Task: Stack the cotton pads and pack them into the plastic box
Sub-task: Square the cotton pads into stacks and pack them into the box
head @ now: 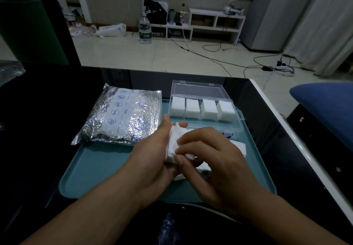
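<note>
While the left hand [152, 149] holds a small stack of white cotton pads [174, 147] in the middle of the frame, its thumb and fingers curl round the stack, so its grip is closed on the pads. The right hand [212, 160] pinches the near edge of the same stack with its fingertips [179, 159]. Both hands are above a teal tray [99, 168] that sits on the dark bench [47, 111]. The clear plastic box [204, 103] lies open at the far side of the tray, just right of the middle. Four piles of pads fill its four sections. A shiny silver bag [122, 115] lies left of the box. More white pads [238, 145] lie on the tray beside the right hand.
</note>
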Tool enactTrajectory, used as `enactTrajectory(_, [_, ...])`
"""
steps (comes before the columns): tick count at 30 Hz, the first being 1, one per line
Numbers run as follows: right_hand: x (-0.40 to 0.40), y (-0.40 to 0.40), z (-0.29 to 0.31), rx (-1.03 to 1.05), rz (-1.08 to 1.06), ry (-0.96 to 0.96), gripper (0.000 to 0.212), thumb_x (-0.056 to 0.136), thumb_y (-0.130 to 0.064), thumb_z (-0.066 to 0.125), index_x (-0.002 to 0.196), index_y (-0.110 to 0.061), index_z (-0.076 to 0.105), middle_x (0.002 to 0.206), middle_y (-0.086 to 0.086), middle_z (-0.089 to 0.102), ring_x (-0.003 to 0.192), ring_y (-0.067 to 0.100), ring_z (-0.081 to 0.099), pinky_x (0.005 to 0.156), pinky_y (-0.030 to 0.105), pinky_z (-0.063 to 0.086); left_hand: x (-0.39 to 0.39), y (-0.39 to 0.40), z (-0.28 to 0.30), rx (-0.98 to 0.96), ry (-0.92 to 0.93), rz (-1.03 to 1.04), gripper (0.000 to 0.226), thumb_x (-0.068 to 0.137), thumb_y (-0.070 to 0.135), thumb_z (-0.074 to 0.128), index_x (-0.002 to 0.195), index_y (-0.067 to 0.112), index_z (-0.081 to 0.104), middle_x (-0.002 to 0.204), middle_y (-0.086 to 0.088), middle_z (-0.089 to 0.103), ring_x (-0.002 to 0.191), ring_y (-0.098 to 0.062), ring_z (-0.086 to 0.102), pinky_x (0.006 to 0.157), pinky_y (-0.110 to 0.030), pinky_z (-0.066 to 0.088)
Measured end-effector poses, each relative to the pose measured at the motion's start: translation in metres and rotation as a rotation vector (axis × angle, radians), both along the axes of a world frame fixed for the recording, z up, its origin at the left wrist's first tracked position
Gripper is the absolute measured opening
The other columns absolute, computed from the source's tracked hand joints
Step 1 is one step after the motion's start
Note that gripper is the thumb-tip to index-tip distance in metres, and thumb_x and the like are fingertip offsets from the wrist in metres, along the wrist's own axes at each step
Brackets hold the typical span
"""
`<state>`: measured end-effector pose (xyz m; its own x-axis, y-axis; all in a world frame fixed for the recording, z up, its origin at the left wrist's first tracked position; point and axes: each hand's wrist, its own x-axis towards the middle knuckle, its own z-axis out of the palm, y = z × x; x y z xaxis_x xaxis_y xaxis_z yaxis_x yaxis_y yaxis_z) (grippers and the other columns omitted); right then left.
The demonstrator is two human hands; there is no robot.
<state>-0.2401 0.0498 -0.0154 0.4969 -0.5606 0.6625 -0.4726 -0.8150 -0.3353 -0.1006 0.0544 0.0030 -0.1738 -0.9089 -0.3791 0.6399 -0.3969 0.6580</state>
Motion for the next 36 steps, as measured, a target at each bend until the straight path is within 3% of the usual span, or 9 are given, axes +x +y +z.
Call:
enactTrajectory(4, [-0.002, 0.003, 0.004, 0.16, 0.04, -0.137, 0.017, 0.088, -0.016, 0.058, 0.095, -0.01, 0.073, 0.101, -0.003, 0.069, 0.095, 0.014, 0.064, 0.081, 0.034, 0.05, 0.001, 0.001, 0.0, -0.079, -0.07, -0.025, 0.038, 0.077, 0.022, 0.065, 0.114, 0.011, 0.061, 0.091, -0.01, 0.061, 0.074, -0.017, 0.06, 0.062, -0.028, 0.055])
enactTrajectory(9, [-0.007, -0.001, 0.02, 0.588, -0.211, -0.513, 0.017, 0.091, -0.013, 0.06, 0.098, -0.02, 0.072, 0.091, -0.012, 0.073, 0.092, 0.002, 0.067, 0.08, 0.016, 0.05, -0.001, 0.0, 0.002, -0.057, -0.06, -0.024, 0.041, 0.082, -0.002, 0.051, 0.123, 0.003, 0.054, 0.082, -0.018, 0.068, 0.055, -0.02, 0.054, 0.046, -0.023, 0.044])
enactTrajectory(13, [-0.006, -0.006, 0.022, 1.048, -0.052, -0.444, 0.02, 0.094, -0.023, 0.058, 0.083, -0.021, 0.074, 0.074, -0.002, 0.072, 0.071, 0.01, 0.066, 0.07, 0.028, 0.05, -0.004, 0.005, 0.005, -0.155, -0.109, -0.074, 0.044, 0.052, -0.003, 0.049, 0.092, 0.001, 0.065, 0.073, -0.018, 0.062, 0.052, -0.02, 0.05, 0.045, -0.025, 0.038])
enactTrajectory(17, [-0.006, -0.007, 0.015, 1.092, 0.026, -0.461, 0.021, 0.092, -0.023, 0.065, 0.086, -0.004, 0.071, 0.068, 0.01, 0.064, 0.068, 0.023, 0.059, 0.075, 0.049, 0.053, -0.004, 0.007, 0.0, -0.202, -0.154, -0.11, 0.062, 0.046, -0.007, 0.039, 0.106, 0.0, 0.053, 0.079, -0.022, 0.06, 0.05, -0.021, 0.051, 0.044, -0.026, 0.038])
enactTrajectory(21, [-0.01, -0.01, 0.02, 1.195, 0.062, -0.579, 0.013, 0.088, -0.013, 0.064, 0.088, -0.001, 0.07, 0.064, 0.006, 0.064, 0.061, 0.019, 0.056, 0.06, 0.032, 0.05, 0.0, 0.005, 0.001, -0.218, -0.145, -0.201, 0.054, 0.052, -0.005, 0.045, 0.105, -0.004, 0.057, 0.079, -0.02, 0.061, 0.059, -0.026, 0.059, 0.049, -0.03, 0.047])
enactTrajectory(24, [-0.015, -0.017, 0.014, 1.174, -0.028, -0.664, 0.013, 0.087, -0.018, 0.069, 0.089, -0.006, 0.072, 0.085, 0.015, 0.072, 0.078, 0.032, 0.065, 0.075, 0.042, 0.052, 0.0, 0.003, -0.003, -0.219, -0.26, -0.177, 0.027, 0.09, 0.004, 0.05, 0.112, 0.001, 0.064, 0.09, -0.02, 0.068, 0.073, -0.03, 0.067, 0.057, -0.034, 0.056])
enactTrajectory(27, [-0.02, -0.021, 0.012, 1.1, -0.146, -0.671, 0.017, 0.086, -0.021, 0.07, 0.1, -0.011, 0.071, 0.092, 0.011, 0.075, 0.09, 0.03, 0.069, 0.081, 0.041, 0.052, -0.002, 0.003, -0.009, -0.213, -0.324, -0.078, 0.025, 0.093, 0.018, 0.057, 0.113, 0.005, 0.063, 0.089, -0.019, 0.071, 0.071, -0.032, 0.07, 0.054, -0.031, 0.057])
enactTrajectory(32, [-0.019, -0.017, 0.015, 0.83, -0.197, -0.41, 0.037, 0.094, -0.021, 0.06, 0.127, -0.037, 0.058, 0.08, -0.005, 0.071, 0.074, 0.002, 0.065, 0.068, 0.017, 0.051, -0.005, 0.005, -0.015, -0.332, -0.493, 0.007, 0.029, 0.1, 0.01, 0.047, 0.127, 0.017, 0.058, 0.081, -0.015, 0.072, 0.064, -0.032, 0.07, 0.056, -0.031, 0.059])
enactTrajectory(36, [-0.013, -0.015, 0.014, 0.786, -0.127, -0.348, 0.031, 0.099, -0.018, 0.051, 0.125, -0.029, 0.064, 0.094, -0.006, 0.074, 0.085, 0.011, 0.068, 0.078, 0.025, 0.056, -0.009, 0.008, -0.019, -0.472, -0.617, 0.032, 0.039, 0.1, 0.016, 0.044, 0.133, 0.036, 0.053, 0.08, -0.006, 0.072, 0.062, -0.029, 0.068, 0.057, -0.029, 0.057])
